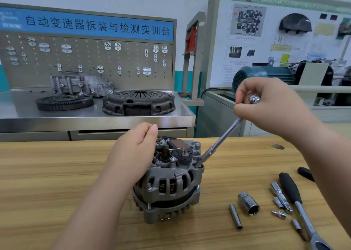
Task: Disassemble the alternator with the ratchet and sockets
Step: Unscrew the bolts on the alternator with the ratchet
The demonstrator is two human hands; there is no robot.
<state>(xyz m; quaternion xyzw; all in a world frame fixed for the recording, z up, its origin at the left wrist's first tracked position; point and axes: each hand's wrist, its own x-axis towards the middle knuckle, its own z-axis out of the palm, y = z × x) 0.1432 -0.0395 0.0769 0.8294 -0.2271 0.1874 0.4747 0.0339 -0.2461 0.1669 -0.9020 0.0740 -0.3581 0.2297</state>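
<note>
A grey alternator (171,181) stands upright on the wooden table (57,173), rear end up with its cover off. My left hand (135,153) grips its upper left side. My right hand (266,107) pinches the top end of a long chrome extension bar (220,141). The bar slants down-left, and the socket on its tip sits on a bolt at the alternator's right rim. A ratchet (302,210) with a black handle lies on the table at the right.
Several loose sockets (247,203) and adapters lie near the ratchet, right of the alternator. Behind the table stands a steel bench (95,115) with a clutch cover (138,102), a flywheel and a pegboard. A green motor (266,75) sits at the back right.
</note>
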